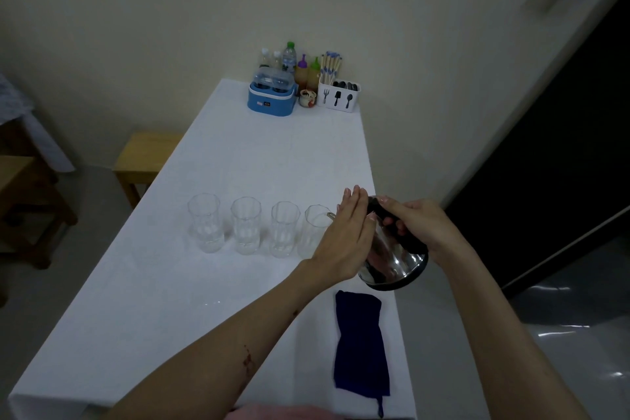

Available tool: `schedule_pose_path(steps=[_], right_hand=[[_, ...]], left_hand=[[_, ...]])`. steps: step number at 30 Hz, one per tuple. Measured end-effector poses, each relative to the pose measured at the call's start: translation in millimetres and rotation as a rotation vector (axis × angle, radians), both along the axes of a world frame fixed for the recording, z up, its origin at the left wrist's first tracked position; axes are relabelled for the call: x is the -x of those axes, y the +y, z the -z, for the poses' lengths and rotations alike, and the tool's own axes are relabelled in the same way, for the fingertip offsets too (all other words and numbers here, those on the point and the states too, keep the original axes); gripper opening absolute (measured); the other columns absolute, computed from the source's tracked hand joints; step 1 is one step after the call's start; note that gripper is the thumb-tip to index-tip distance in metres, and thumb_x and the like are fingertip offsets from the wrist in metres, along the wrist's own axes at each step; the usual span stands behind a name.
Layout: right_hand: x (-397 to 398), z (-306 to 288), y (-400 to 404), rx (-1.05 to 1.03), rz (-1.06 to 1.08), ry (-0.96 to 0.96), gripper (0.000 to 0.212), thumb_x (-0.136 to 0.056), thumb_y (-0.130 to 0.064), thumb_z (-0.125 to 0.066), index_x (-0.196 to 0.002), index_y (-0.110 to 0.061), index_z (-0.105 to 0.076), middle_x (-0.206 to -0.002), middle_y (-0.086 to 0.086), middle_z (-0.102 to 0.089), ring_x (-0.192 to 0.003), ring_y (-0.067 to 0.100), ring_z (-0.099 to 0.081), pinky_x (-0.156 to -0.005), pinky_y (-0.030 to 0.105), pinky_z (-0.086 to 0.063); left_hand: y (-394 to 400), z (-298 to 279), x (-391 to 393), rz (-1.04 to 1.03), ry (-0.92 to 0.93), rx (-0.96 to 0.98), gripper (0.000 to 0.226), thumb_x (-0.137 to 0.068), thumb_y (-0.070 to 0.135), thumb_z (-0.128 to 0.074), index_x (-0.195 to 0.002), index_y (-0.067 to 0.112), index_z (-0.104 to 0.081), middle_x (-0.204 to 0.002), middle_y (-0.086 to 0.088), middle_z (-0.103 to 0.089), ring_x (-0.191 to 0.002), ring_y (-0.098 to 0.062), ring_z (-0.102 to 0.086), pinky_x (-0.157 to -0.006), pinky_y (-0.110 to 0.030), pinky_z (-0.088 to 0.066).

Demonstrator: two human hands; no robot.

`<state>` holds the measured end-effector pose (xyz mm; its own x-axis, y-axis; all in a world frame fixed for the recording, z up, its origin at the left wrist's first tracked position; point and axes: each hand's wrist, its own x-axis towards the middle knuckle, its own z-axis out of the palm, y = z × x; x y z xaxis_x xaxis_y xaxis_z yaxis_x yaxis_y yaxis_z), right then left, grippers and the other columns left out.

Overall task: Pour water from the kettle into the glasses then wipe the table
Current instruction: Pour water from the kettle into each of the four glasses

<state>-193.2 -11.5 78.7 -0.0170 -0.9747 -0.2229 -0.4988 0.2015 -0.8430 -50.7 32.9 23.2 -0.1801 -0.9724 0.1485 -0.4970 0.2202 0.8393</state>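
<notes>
A steel kettle [395,262] with a black handle is tilted to the left, its spout over the rightmost glass [315,225]. My right hand [419,225] grips the kettle's handle. My left hand [347,239] lies flat against the kettle's left side and lid, fingers straight. Several clear glasses stand in a row on the white table [238,153]; the leftmost glass [206,223] and its two neighbours [246,227] [284,228] hold some water. A dark blue cloth [361,348] lies on the table near the right front edge.
At the table's far end stand a blue appliance [271,95], several bottles [289,58], a small cup [307,98] and a white cutlery holder [338,95] with chopsticks. A wooden stool [143,157] stands left of the table. A dark doorway is on the right.
</notes>
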Motion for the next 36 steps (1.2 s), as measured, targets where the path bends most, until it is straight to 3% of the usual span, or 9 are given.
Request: schedule_pose_path(steps=[5, 11, 24, 28, 36], right_hand=[[2.5, 0.2, -1.1, 0.008, -0.010, 0.016, 0.048, -0.086, -0.051, -0.072, -0.066, -0.007, -0.073, -0.049, 0.000, -0.053, -0.054, 0.017, -0.052, -0.062, 0.029, -0.042], [2.7, -0.6, -3.7, 0.002, -0.010, 0.022, 0.049, -0.086, -0.050, -0.072, -0.069, -0.005, -0.074, -0.049, 0.000, -0.053, -0.052, 0.015, -0.051, -0.060, 0.027, -0.042], [2.2, 2.0, -5.4, 0.008, -0.033, 0.032, 0.050, -0.086, -0.052, -0.071, -0.068, -0.005, -0.074, -0.050, 0.001, -0.054, -0.054, 0.017, -0.053, -0.061, 0.028, -0.042], [1.9, 3.8, -5.3, 0.021, -0.037, 0.036, 0.049, -0.087, -0.051, -0.071, -0.066, -0.007, -0.074, -0.047, -0.001, -0.054, -0.054, 0.017, -0.052, -0.063, 0.029, -0.042], [2.2, 5.0, -4.7, 0.011, -0.035, 0.017, 0.049, -0.086, -0.051, -0.072, -0.062, -0.009, -0.072, -0.047, -0.001, -0.054, -0.052, 0.017, -0.052, -0.060, 0.027, -0.042]], left_hand=[[-1.3, 1.5, 1.4, 0.003, -0.022, 0.016, 0.058, -0.102, 0.030, -0.017, -0.152, 0.005, -0.002, -0.163, -0.006, 0.004, -0.149, -0.016, 0.011, -0.122, -0.031, 0.003], [-1.9, 0.7, 2.9, -0.006, -0.052, 0.041, 0.051, -0.106, 0.020, -0.019, -0.151, 0.004, -0.002, -0.162, -0.008, 0.005, -0.149, -0.018, 0.011, -0.118, -0.024, 0.007], [1.7, 0.5, 1.0, 0.004, -0.091, 0.071, 0.058, -0.102, 0.033, -0.005, -0.150, 0.000, -0.002, -0.162, -0.014, 0.003, -0.149, -0.024, 0.010, -0.123, -0.037, 0.002], [0.5, 2.1, 1.2, -0.010, -0.065, 0.028, 0.052, -0.105, 0.024, -0.017, -0.151, 0.004, -0.001, -0.162, -0.010, 0.005, -0.149, -0.020, 0.012, -0.122, -0.034, 0.003], [0.5, 0.3, 2.8, -0.024, -0.009, -0.014, 0.053, -0.106, 0.024, -0.019, -0.152, 0.008, -0.001, -0.163, -0.004, 0.006, -0.149, -0.015, 0.012, -0.121, -0.028, 0.005]])
